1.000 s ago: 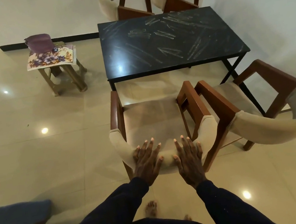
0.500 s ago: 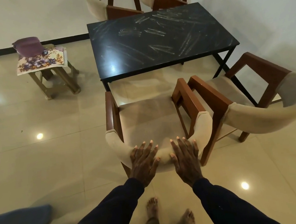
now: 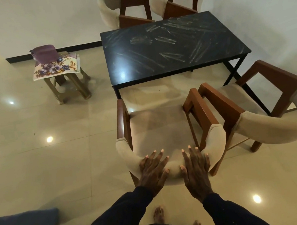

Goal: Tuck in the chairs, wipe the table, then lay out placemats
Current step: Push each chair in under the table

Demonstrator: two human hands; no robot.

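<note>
Hands haven't shifted since a second ago: left hand (image 3: 154,170) and right hand (image 3: 196,170) still lie flat, fingers spread, on the padded back of the near chair (image 3: 161,129), whose front sits just short of the table (image 3: 173,52) edge, so the tuck-in step is in hand. Next move looks like a straight push forward, but its left armrest lines up with the table leg (image 3: 117,91) and its right one nearly touches the angled second chair (image 3: 271,130); open floor lies only to the left. Tabletop is smeared and unwiped, and the placemats (image 3: 57,68) wait on the stool (image 3: 68,85), well apart.
</note>
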